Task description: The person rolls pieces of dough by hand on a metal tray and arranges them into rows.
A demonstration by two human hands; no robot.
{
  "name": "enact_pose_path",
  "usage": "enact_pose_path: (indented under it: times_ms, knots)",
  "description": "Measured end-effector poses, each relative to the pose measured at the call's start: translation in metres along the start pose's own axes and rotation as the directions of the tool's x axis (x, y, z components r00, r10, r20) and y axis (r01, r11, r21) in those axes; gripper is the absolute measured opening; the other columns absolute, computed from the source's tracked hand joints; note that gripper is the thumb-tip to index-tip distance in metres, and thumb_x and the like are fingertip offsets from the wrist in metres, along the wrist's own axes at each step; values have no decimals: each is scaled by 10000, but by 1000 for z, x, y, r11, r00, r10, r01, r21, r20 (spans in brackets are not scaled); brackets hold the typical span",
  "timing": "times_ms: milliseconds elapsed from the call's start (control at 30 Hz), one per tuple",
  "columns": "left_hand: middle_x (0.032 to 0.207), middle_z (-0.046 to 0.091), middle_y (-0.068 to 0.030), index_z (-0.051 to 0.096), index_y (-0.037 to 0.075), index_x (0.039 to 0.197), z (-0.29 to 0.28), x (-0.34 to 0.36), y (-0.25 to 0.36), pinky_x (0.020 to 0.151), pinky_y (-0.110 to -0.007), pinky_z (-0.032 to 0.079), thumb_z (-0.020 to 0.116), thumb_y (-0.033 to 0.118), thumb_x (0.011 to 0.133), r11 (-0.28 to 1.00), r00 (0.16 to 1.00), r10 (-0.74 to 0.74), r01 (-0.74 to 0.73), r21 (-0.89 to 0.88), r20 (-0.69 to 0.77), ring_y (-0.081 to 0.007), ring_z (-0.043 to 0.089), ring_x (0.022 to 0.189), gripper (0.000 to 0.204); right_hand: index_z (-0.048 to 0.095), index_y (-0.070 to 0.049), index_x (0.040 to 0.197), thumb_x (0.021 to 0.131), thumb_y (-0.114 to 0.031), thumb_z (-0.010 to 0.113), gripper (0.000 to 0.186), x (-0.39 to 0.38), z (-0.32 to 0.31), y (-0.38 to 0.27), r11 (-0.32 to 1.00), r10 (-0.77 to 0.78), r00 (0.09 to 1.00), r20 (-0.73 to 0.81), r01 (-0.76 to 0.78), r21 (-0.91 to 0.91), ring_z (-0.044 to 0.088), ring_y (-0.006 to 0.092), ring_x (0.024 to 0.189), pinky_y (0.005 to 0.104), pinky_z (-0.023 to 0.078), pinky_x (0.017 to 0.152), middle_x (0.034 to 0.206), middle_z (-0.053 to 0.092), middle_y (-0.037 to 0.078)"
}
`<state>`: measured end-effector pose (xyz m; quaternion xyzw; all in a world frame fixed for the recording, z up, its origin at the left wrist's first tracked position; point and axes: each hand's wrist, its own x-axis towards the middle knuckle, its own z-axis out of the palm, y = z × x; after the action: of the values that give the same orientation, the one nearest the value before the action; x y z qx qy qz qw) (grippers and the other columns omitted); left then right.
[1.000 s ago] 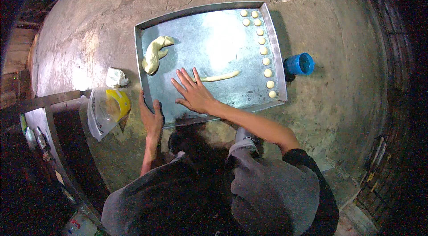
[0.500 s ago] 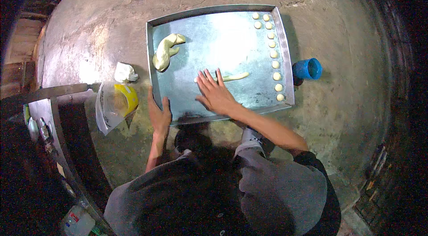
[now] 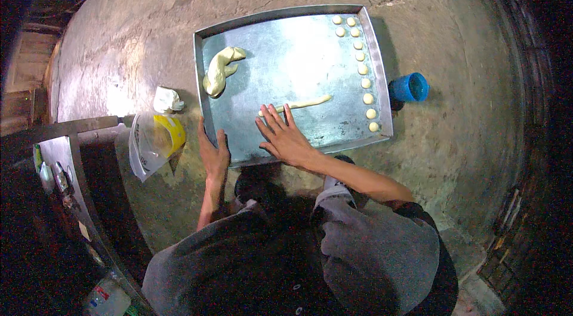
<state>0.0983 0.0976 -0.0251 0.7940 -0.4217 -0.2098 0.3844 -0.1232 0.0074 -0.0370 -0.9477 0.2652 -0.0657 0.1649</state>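
A shallow metal tray [image 3: 286, 13] rests on the concrete floor in front of me. My left hand [image 3: 213, 149] grips its near left side. My right hand [image 3: 280, 134] lies palm down with fingers spread, fingertips at the left end of a thin dough rope [image 3: 313, 101], partly covering it. A larger folded lump of pale dough [image 3: 218, 71] lies at the tray's left side. Several small round dough pieces [image 3: 366, 82] line the right side, doubled up near the far corner.
A blue cup [image 3: 409, 88] stands just right of the tray. Left of it are a crumpled white bag [image 3: 167, 100] and a clear plastic bag with yellow on it [image 3: 152, 143]. A dark piece of furniture with a metal strip [image 3: 71, 173] borders the left.
My right hand has slid toward me along the tray, its fingertips now lower on the rope. My left hand stays on the tray's side. The whole view has shifted slightly.
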Motion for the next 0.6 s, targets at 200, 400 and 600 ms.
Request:
enact_pose_path:
  times_ms: [200,400,600]
  knots:
    - [1584,380,-220,356,-3,1533,1,-8,13,1227,-491,255,608,174,967,684,842,539,-464,563,40,-399,330,1484,644,373,19,1521,1033,-389,510,650,-25,-42,53,972,232,966,-110,-234,-5,248,449,1510,658,173,1201,1624,241,283]
    - [1647,294,-170,297,21,1575,80,-8,38,1264,-497,176,586,220,995,782,639,473,-622,45,606,-338,246,1539,678,358,27,1529,1043,-369,501,642,-67,-41,76,966,257,966,25,-256,-40,260,412,1516,652,164,1208,1625,272,254]
    - [1633,329,-156,330,42,1563,86,9,43,1267,-508,164,591,213,984,707,646,483,-686,171,591,-348,277,1523,657,388,-59,1544,1037,-292,516,572,-83,-57,92,929,370,927,-64,-368,38,324,392,1486,590,218,1217,1587,374,209]
